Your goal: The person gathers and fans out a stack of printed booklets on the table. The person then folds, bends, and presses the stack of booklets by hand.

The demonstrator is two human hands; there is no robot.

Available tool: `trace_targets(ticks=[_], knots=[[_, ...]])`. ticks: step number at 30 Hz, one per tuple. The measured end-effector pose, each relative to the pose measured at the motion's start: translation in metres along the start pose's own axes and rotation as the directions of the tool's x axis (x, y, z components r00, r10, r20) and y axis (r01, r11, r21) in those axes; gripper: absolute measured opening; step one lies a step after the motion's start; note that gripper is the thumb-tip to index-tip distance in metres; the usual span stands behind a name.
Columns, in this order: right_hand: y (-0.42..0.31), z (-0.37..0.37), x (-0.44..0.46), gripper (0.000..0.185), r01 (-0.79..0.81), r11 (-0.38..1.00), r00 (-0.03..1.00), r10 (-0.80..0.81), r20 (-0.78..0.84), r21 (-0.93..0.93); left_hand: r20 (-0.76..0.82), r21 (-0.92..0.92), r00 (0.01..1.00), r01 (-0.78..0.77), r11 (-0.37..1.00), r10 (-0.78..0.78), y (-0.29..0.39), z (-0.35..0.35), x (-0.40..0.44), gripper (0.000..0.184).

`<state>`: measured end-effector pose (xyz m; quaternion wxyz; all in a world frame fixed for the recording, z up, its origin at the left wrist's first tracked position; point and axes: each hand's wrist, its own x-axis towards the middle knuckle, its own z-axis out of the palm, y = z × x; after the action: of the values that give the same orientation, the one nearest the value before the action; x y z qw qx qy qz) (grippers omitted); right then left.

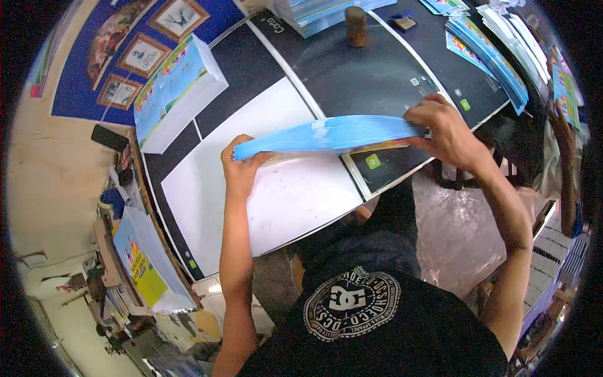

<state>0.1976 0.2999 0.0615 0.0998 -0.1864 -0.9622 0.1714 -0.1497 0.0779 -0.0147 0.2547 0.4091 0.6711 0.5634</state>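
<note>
A thick stack of light-blue printed sheets (333, 133) spans the space between my two hands, its layered edges facing me and bowed slightly upward. My left hand (244, 157) pinches the left end, thumb on the near side. At the right end, my right hand (446, 133) has its fingers closed round the stack's corner. Below the stack lies a large white sheet (301, 195) on the dark table (370, 69). Some coloured print shows along the stack's lower right edge.
A tall stack of printed sheets (182, 88) stands at the table's left. More stacks (320, 16) sit at the back, near a brown cylinder (356, 27). Fanned blue booklets (487, 60) lie at the right. Another printed stack (147, 261) rests lower left, beyond the table edge.
</note>
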Motion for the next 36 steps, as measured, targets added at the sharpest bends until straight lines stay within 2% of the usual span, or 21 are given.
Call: trace_targets(ticks=[2,6,9,12,13,16,18,21,22,24,27,30,33,34,36], knots=[[0.005,0.010,-0.008,0.037,0.047,0.997,0.998,-0.044,-0.054,0.055,0.004,-0.015,1.000,-0.024,1.000,0.024,-0.002,-0.001,0.001,0.020],[0.001,0.003,-0.017,0.044,-0.098,0.950,0.986,0.133,-0.099,0.298,-0.002,0.028,1.000,-0.027,0.999,0.027,0.003,-0.003,-0.005,0.019],[0.010,0.023,-0.027,0.046,-0.289,0.752,0.934,0.357,0.003,0.593,0.009,0.014,1.000,0.023,1.000,-0.023,0.006,-0.002,-0.008,0.021],[0.016,0.050,-0.033,0.046,-0.168,0.643,0.927,0.361,-0.102,0.747,0.060,-0.080,0.997,0.054,0.995,-0.050,0.000,-0.004,-0.009,0.040],[0.012,0.055,-0.029,0.060,-0.147,0.506,0.921,0.382,-0.069,0.850,0.063,-0.109,0.997,0.050,0.993,-0.043,0.003,0.000,-0.011,0.050],[-0.005,0.084,-0.013,0.069,-0.003,0.517,0.849,0.454,-0.271,0.856,0.042,-0.167,0.999,0.027,0.986,-0.020,0.012,0.011,-0.018,0.077],[-0.007,0.077,-0.006,0.075,0.009,0.501,0.853,0.448,-0.268,0.865,-0.005,-0.155,1.000,-0.005,0.988,0.004,0.018,0.008,-0.020,0.092],[-0.010,0.073,-0.012,0.081,0.072,0.527,0.866,0.388,-0.316,0.847,0.017,-0.109,0.999,-0.046,0.993,0.048,0.038,0.000,-0.035,0.095],[-0.008,0.070,-0.012,0.082,0.113,0.554,0.871,0.345,-0.350,0.825,0.025,-0.113,1.000,0.015,0.993,-0.013,0.038,-0.002,-0.040,0.095],[-0.005,0.070,-0.014,0.087,0.079,0.534,0.912,0.301,-0.277,0.842,0.039,-0.124,0.991,0.132,0.984,-0.128,0.030,-0.006,-0.049,0.093],[-0.001,0.077,-0.014,0.085,0.036,0.507,0.929,0.301,-0.216,0.861,0.013,-0.110,0.997,0.071,0.991,-0.070,0.004,-0.002,-0.049,0.090],[-0.009,0.079,-0.008,0.075,-0.010,0.451,0.901,0.392,-0.188,0.892,-0.163,-0.217,0.974,0.120,0.969,-0.157,0.007,0.010,-0.050,0.088],[-0.009,0.059,-0.008,0.070,0.067,0.560,0.899,0.324,-0.293,0.826,-0.070,-0.086,0.991,-0.119,0.989,0.113,0.023,0.003,-0.043,0.088],[-0.008,0.057,-0.010,0.070,0.086,0.588,0.905,0.291,-0.310,0.804,-0.057,-0.057,0.993,-0.111,0.992,0.108,0.020,-0.001,-0.046,0.087],[0.000,0.071,-0.012,0.071,0.045,0.511,0.916,0.322,-0.240,0.858,-0.048,-0.002,0.994,-0.099,0.995,0.099,0.006,-0.005,-0.049,0.085]])
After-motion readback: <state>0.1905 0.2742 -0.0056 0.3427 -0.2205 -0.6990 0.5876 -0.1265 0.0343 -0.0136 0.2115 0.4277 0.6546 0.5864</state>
